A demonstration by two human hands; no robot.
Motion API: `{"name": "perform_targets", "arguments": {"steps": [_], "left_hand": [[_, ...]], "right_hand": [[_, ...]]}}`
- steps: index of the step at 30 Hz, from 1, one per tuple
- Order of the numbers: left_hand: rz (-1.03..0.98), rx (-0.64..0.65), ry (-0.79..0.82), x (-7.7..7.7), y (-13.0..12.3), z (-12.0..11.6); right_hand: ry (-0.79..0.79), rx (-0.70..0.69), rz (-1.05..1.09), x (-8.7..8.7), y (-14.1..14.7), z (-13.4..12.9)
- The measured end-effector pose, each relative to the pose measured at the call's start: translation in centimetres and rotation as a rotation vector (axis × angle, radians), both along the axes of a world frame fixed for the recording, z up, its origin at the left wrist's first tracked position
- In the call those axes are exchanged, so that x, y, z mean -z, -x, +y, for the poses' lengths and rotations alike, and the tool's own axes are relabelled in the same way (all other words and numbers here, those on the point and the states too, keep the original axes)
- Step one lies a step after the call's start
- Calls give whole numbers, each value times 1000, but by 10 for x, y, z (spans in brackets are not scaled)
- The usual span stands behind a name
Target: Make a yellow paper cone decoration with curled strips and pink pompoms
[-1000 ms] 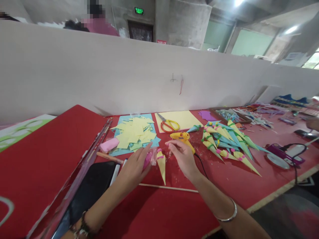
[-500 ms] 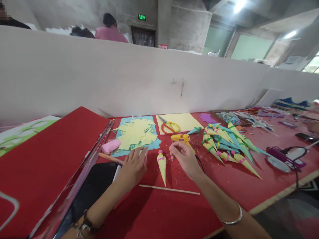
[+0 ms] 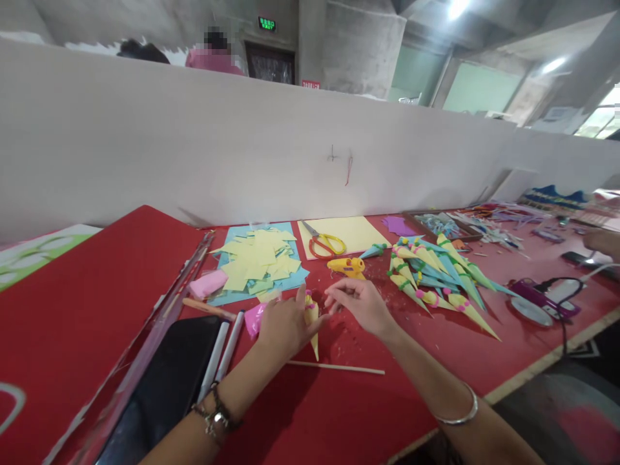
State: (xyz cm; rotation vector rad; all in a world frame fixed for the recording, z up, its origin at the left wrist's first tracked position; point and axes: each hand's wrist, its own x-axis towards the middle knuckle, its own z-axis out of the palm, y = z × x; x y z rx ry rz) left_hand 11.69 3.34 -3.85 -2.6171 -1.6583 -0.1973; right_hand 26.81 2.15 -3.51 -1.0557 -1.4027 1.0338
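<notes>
A small pale yellow paper cone (image 3: 314,343) with pink trim lies in front of me, its tip toward me. My left hand (image 3: 283,328) reaches over its left side and partly covers it, with thumb and forefinger spread apart. Just right of the cone is my right hand (image 3: 361,309), its fingertips pinched together; whatever they may hold is too small to make out. Under my left hand is a bright pink packet (image 3: 253,319). A thin wooden stick (image 3: 339,368) lies crosswise below the cone. Behind my right hand rests a yellow glue gun (image 3: 346,266).
Yellow paper pieces (image 3: 261,255) and scissors (image 3: 322,242) lie at the back. A pile of finished cones (image 3: 436,274) sits at right, near a purple device (image 3: 545,300) with a cord. A black phone (image 3: 169,368) and white pens (image 3: 227,345) lie at left. Another person's hand (image 3: 600,244) shows far right.
My left hand has moved right, over the cone, uncovering the bright pink packet and white pens. My right hand stays near the cone, fingertips still pinched. The view has shifted slightly.
</notes>
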Motion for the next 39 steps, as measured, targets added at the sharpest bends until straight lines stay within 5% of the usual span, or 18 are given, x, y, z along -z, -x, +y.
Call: {"name": "perform_targets", "arguments": {"steps": [9, 20, 32, 39], "left_hand": [[-212, -23, 173, 8, 1, 7], [-915, 77, 411, 18, 2, 0], [-1149, 55, 457, 22, 2, -15], [-1147, 63, 495, 31, -1, -13]], "right_hand": [[-52, 78, -31, 18, 3, 10], [-110, 165, -81, 27, 0, 7], [-188, 165, -88, 22, 4, -4], [14, 82, 112, 23, 10, -7]]}}
